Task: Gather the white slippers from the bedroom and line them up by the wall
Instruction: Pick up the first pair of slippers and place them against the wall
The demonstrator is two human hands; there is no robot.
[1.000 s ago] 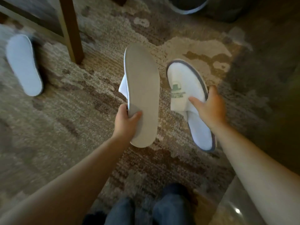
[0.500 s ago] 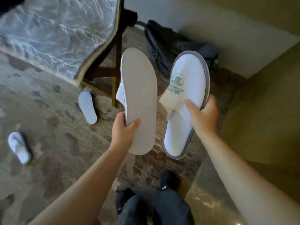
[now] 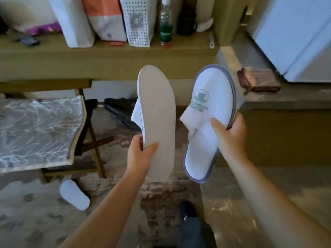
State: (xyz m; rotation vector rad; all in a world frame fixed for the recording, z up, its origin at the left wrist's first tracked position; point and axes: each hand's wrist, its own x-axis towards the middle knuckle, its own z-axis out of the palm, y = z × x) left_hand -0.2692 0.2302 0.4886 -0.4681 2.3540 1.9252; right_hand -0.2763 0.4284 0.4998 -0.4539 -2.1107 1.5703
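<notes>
White slippers gripped: sole-out in left hand, logo one in right hand; floor slipper ungathered, none lined up.

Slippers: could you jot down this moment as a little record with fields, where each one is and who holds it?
left hand: grips sole-out slipper near the heel
right hand: grips logo slipper at its side, upper facing the camera
floor slipper: lies on the carpet, by the stool
held slippers: both off the floor, side by side, apart
shelf: bags and a bottle stand on it
lined up by the wall: none yet in view
</notes>
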